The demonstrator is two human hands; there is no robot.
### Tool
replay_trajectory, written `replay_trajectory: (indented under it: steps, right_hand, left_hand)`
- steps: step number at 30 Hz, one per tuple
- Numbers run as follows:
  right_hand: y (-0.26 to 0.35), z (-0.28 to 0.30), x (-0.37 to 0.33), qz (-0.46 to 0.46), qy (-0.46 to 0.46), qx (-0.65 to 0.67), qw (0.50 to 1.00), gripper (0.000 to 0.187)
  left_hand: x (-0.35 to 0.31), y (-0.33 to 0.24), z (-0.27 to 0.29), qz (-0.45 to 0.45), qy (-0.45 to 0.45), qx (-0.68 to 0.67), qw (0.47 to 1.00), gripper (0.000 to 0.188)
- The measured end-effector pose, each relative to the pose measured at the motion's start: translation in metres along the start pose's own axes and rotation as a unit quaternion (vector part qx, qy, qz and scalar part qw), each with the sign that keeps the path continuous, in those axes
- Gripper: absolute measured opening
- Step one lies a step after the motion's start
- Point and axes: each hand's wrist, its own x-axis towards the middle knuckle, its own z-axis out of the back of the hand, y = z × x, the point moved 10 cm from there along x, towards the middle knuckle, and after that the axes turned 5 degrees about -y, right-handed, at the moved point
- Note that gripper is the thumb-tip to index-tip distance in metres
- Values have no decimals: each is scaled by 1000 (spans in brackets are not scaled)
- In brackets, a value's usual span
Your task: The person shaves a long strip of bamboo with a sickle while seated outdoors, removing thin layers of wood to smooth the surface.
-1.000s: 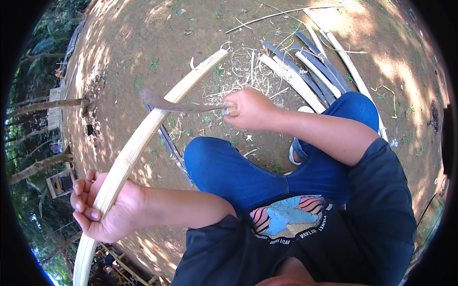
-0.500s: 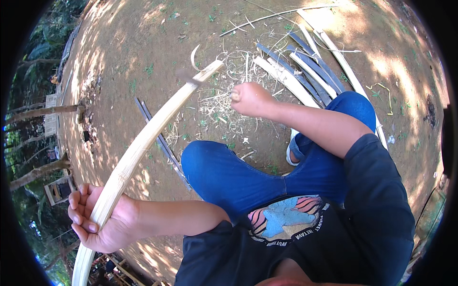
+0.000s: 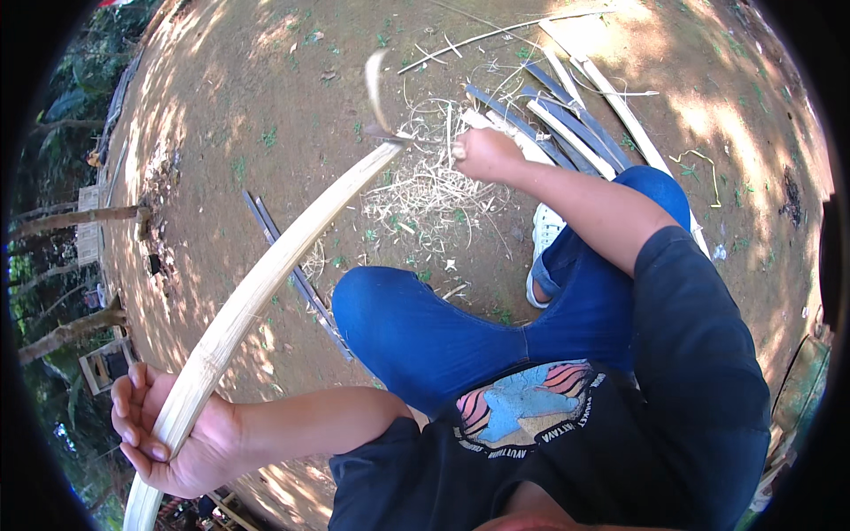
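A long pale split bamboo strip [image 3: 252, 288] runs from the lower left up to the middle of the head view. Near its lower end my left hand [image 3: 190, 442] is closed loosely around it, palm up with the fingers curled over its edge. My right hand [image 3: 490, 157] makes a fist around the wooden handle of a knife [image 3: 382, 133], whose blurred blade lies across the strip's far tip. A thin curled shaving [image 3: 375, 88] stands up from the blade, smeared by motion.
Loose shavings [image 3: 434, 190] litter the dirt beyond my knees. At the far right lie several dark and pale bamboo strips [image 3: 575, 133], with one long pale piece [image 3: 620, 106] alongside. Two dark strips [image 3: 297, 274] rest left of my knee. Wooden posts [image 3: 80, 217] stand at the far left.
My right hand has moved away and to the right, drawing the blade up the strip to its tip. The shaving now stands higher. My left hand has shifted slightly nearer and left with the strip.
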Motion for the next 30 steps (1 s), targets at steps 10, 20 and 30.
replay_trajectory:
  steps: [10, 20, 30]
  right_hand:
    - [-45, 0, 24, -41, -80, -1, 996, 20]
    - [-1, 25, -10, -85, -65, 261, 959, 35]
    - [65, 27, -38, 157, -90, 123, 976, 42]
  left_hand:
    - [16, -31, -1, -11, 29, -44, 999, 35]
    - [7, 2, 52, -23, 79, -1, 997, 39]
    - [4, -4, 61, 13, 43, -19, 999, 43]
